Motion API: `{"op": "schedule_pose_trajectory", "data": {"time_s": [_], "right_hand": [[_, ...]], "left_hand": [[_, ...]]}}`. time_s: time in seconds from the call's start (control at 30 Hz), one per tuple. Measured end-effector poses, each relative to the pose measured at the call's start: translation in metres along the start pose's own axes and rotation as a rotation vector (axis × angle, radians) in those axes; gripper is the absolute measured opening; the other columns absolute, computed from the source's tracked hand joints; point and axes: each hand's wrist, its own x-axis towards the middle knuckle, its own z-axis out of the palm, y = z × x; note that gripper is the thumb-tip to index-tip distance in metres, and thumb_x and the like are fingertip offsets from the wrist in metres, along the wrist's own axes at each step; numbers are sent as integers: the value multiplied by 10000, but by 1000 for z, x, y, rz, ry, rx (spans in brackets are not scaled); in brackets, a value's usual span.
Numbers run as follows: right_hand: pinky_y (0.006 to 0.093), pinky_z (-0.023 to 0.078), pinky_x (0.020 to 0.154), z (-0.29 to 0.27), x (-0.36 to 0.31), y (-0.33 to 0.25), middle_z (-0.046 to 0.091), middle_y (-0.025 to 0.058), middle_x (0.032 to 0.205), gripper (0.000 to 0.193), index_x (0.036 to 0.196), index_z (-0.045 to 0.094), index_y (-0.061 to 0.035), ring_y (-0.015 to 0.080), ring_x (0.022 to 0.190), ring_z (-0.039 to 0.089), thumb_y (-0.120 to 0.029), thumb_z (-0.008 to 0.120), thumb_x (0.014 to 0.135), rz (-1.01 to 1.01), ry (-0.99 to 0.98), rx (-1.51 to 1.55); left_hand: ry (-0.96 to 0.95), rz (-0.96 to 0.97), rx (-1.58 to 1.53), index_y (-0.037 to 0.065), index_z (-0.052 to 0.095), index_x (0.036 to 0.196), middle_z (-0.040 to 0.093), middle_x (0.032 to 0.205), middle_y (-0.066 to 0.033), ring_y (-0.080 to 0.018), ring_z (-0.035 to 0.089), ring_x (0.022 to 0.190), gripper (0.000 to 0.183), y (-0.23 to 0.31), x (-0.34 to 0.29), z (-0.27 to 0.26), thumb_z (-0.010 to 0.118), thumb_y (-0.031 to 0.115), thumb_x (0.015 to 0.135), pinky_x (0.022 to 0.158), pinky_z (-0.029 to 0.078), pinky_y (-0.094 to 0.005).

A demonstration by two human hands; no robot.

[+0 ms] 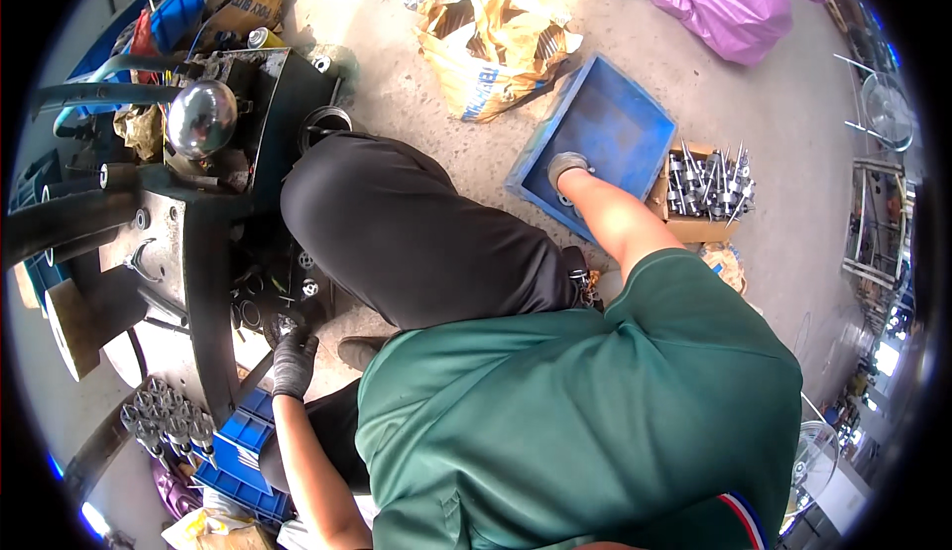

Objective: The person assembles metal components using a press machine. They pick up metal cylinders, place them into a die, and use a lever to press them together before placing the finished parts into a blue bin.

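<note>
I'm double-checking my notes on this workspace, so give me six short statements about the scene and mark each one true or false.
1. The right hand is at the blue tray. True.
2. The left hand is bare. False: it wears a grey glove.
3. The cardboard box beside the tray is empty. False: the box holds metal parts.
4. The purple bag is on the floor. True.
5. The person's shirt is red. False: it is green.
6. In the picture, the yellow-brown sack is left of the purple bag. True.
</note>
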Motion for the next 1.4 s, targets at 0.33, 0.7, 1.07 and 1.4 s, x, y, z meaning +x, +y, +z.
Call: {"op": "schedule_pose_trajectory", "data": {"time_s": [0.33, 0.7, 1.07, 1.4], "right_hand": [[472, 577, 946, 19, -8, 17, 717, 193, 1246, 353, 1207, 738, -50, 364, 1153, 702, -238, 612, 937, 288, 123, 605], [476, 455, 1092, 7, -103, 38, 635, 260, 1363, 770, 1359, 622, -6, 392, 1293, 603, -626, 594, 904, 492, 36, 1134], [463, 538, 922, -42, -183, 111, 715, 290, 1093, 584, 1194, 647, 15, 416, 1052, 701, -475, 701, 881, 111, 639, 839], [338, 532, 841, -266, -447, 28, 702, 89, 979, 700, 1186, 632, -17, 169, 941, 662, -586, 769, 802, -907, 786, 982]], "left_hand": [[-42, -72, -93, 18, 693, 1228, 731, 1118, -232, -371, 717, 1010, 332, 6, 0, -1, 691, 212, 958, 896, 556, -430], [25, 38, 24, 35, 685, 1206, 729, 1124, -203, -371, 688, 1040, 270, 20, 0, -17, 687, 158, 966, 928, 535, -436], [198, 264, -82, 57, 673, 1209, 676, 1097, -204, -395, 665, 1019, 307, 95, -21, -63, 717, 118, 911, 907, 540, -457], [396, 640, -548, 50, 582, 1371, 656, 1239, -171, -334, 646, 1142, 519, 165, -57, -105, 758, 101, 885, 1005, 517, -423]]}}
